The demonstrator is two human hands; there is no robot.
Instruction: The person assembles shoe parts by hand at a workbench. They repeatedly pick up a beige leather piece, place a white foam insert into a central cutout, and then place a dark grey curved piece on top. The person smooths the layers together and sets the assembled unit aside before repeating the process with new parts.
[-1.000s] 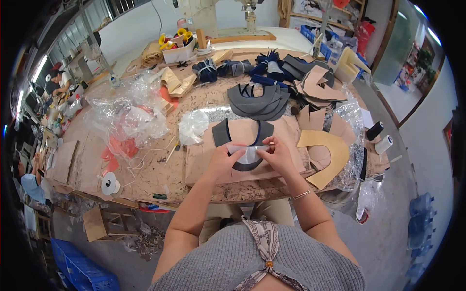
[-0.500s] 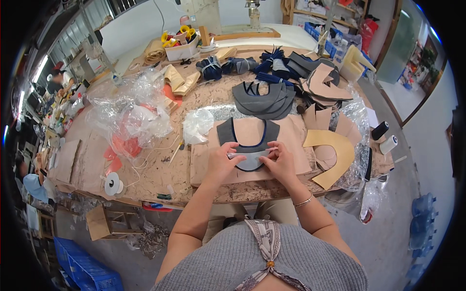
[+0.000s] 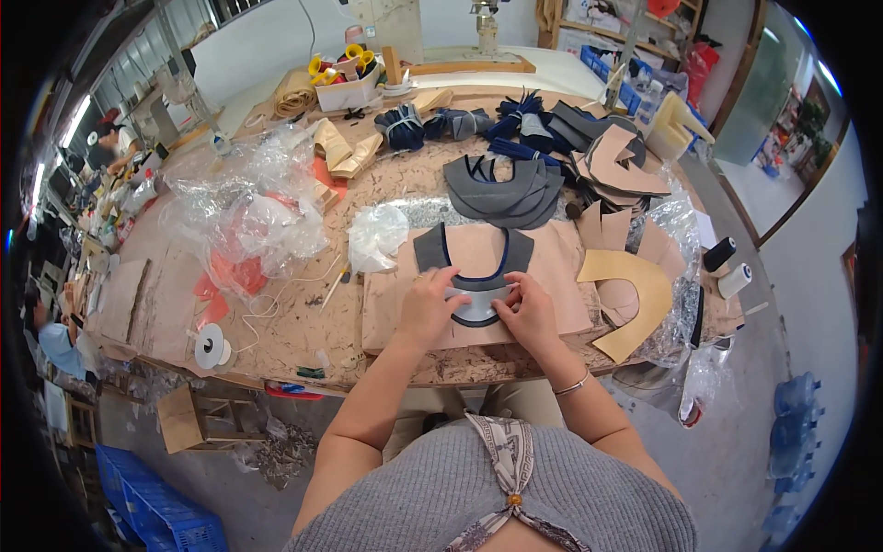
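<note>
From the head view, a grey curved piece is pinched between the fingertips of the left hand and right hand, lying on a tan sheet just beyond the fingers.

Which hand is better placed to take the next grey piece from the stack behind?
Probably the right hand: the stack of grey pieces lies up and slightly to its side, while the left hand presses the grey U-shaped piece flat.

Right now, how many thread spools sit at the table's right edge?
2: a black thread spool and a white thread spool, side by side; others may be hidden.
</note>
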